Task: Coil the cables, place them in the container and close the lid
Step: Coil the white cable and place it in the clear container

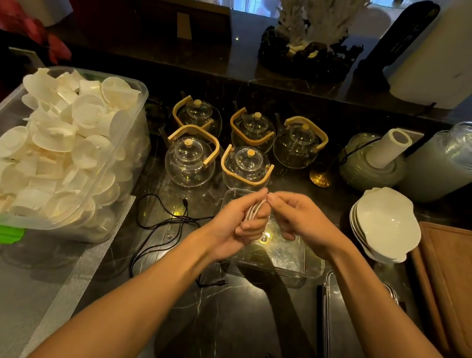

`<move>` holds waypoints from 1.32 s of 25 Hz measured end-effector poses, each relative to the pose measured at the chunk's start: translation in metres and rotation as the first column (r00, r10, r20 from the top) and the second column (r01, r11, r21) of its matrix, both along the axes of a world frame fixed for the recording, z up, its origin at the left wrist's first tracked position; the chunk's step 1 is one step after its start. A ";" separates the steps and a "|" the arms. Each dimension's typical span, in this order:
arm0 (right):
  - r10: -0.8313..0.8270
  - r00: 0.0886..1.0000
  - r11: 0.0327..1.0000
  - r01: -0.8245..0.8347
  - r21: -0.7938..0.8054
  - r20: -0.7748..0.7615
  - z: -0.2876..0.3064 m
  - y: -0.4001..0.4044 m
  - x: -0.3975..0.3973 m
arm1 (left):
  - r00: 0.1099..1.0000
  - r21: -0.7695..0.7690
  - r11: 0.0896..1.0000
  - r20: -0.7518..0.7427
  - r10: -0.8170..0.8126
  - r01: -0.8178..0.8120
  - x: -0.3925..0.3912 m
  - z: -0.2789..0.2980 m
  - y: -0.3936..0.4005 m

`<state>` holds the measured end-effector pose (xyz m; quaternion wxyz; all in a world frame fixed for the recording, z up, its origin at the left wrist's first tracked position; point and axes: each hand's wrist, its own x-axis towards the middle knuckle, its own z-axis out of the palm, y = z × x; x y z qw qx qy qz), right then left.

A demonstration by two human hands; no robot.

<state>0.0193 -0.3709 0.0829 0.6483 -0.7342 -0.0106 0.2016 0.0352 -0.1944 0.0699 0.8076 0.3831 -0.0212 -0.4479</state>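
Observation:
A white cable [254, 212] is bunched in loops inside my left hand [236, 222], whose fingers are closed around it. My right hand [297, 217] pinches the cable's upper end between thumb and forefinger, right beside the left hand's fingertips. Both hands hover over a clear rectangular container [293, 260] that stands open on the dark marble counter. A black cable [166, 221] lies loose and uncoiled on the counter to the left of the container. A clear lid [341, 330] rests flat at the lower right.
Several glass teapots [190, 159] with bamboo handles stand just behind the container. A big clear bin [122, 143] of white shells fills the left. Stacked white bowls [384, 226], a wooden tray [456, 289], jars and a paper roll [389, 148] crowd the right.

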 end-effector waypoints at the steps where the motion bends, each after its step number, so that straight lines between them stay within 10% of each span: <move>1: 0.031 0.999 0.999 -0.030 0.041 -0.037 -0.001 0.002 -0.004 | 1.000 -0.029 0.999 -0.021 -0.021 0.021 0.001 -0.001 0.001; 17: -0.155 0.988 0.988 0.155 -0.023 0.014 -0.006 0.015 -0.011 | 0.874 0.464 0.775 0.431 0.225 -0.428 -0.015 -0.005 -0.006; 25: 0.011 0.932 0.812 0.203 -0.547 0.363 -0.001 0.006 0.000 | 0.896 0.506 0.760 0.382 0.226 -0.408 -0.024 -0.015 -0.005; 33: -0.215 0.937 0.929 0.283 -0.238 0.274 0.000 0.004 0.005 | 0.899 0.391 0.823 0.320 0.298 -0.412 -0.021 -0.011 -0.008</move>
